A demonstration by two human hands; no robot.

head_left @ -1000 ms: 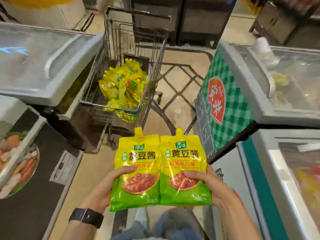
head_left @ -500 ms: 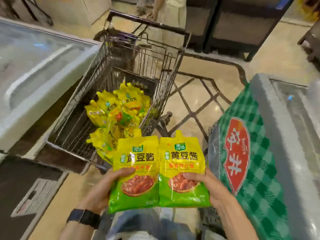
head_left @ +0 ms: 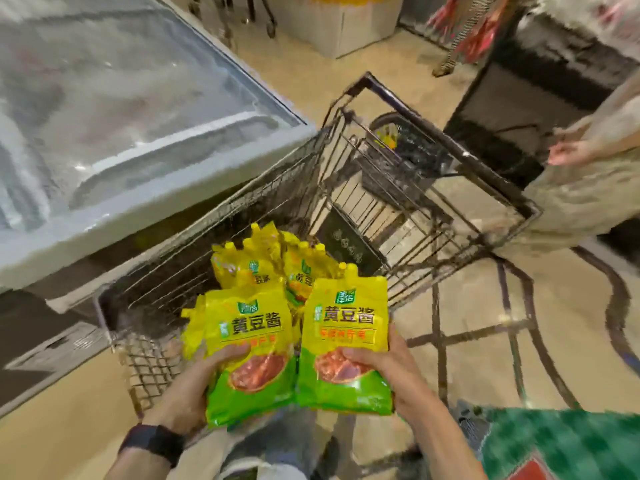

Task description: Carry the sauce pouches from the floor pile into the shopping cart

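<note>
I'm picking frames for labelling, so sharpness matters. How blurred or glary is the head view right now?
Head view: motion blur smears the shopping cart wires and the freezer lid, which also carries pale glare; the pouches in the left hand and right hand are sharper, large print readable; wide-angle bending at the edges.

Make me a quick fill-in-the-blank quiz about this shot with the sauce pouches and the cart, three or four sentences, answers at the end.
1. The left hand and the right hand each hold one ____ pouch.
2. The pouches already dropped off lie inside the wire ____.
3. The band on the person's left wrist is a ____.
4. The freezer stands on the cart's ____ side in the picture.

Missing words: sauce; cart; watch; left
</note>
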